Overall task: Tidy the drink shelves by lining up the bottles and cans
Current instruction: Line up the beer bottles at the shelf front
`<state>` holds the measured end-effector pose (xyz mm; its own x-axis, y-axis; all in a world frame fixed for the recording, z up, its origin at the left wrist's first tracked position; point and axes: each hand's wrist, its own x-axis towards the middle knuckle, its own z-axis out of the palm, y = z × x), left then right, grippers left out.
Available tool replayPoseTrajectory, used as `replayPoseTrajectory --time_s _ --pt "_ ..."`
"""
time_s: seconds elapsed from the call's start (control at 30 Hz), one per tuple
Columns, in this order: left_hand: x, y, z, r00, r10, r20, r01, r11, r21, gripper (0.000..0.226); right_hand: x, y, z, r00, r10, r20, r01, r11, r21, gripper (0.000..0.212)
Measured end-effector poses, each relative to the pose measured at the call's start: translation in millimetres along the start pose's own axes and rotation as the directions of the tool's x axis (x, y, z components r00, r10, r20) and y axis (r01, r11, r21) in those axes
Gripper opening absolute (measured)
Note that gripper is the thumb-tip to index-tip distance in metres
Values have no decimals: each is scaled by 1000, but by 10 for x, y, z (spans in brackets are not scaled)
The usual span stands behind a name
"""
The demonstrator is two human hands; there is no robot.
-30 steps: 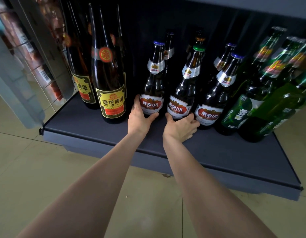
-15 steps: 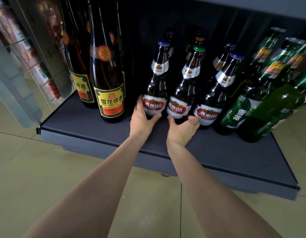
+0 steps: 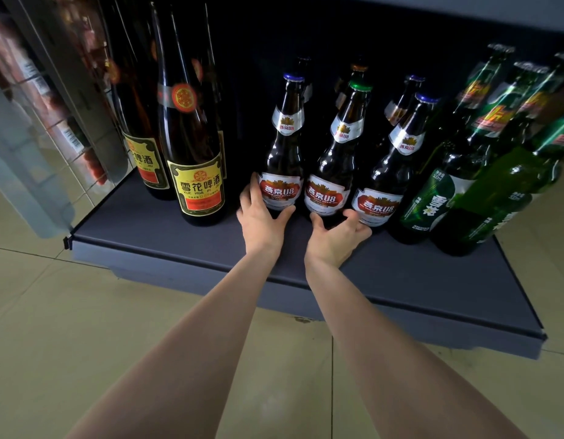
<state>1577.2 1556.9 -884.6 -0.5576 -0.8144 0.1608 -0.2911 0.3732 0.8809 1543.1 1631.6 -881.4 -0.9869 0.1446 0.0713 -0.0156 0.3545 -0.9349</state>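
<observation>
Dark shelf [image 3: 153,236] near a tiled floor carried tall bottles [image 3: 192,147] at left and green bottles [image 3: 483,191] at right. Between them, the left hand [image 3: 261,223] gripped one brown bottle [image 3: 282,172]; the right hand [image 3: 336,239] curled round its neighbour [image 3: 333,185].

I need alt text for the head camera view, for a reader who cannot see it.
A person's left hand grips the base of a brown glass beer bottle with a blue cap, while the right hand grips the neighbouring brown bottle with a green cap, on a dark grey shelf. Tall dark bottles with yellow labels stand left, green bottles right.
</observation>
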Motion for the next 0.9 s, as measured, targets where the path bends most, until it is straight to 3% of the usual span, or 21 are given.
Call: replayPoseTrajectory --time_s 0.4,0.53,0.67,0.77,0.9 --pt "-2 -3 11 1000 -7 -28 6 999 -45 78 -3 7 -117 998 -2 63 2 1000 -2 45" --pt "-150 125 141 986 -108 -129 117 991 70 75 95 136 -345 999 -33 22 33 999 -5 47" --pt "-339 261 311 958 -184 -219 198 979 44 74 300 214 -514 999 -40 -14 39 998 -49 59" --pt "-511 393 499 981 -141 -136 143 990 3 70 339 258 -523 996 -90 11 91 992 -90 67" --pt "-466 462 632 989 -140 -53 142 989 37 77 370 252 -509 996 -82 -16 80 992 -100 59"
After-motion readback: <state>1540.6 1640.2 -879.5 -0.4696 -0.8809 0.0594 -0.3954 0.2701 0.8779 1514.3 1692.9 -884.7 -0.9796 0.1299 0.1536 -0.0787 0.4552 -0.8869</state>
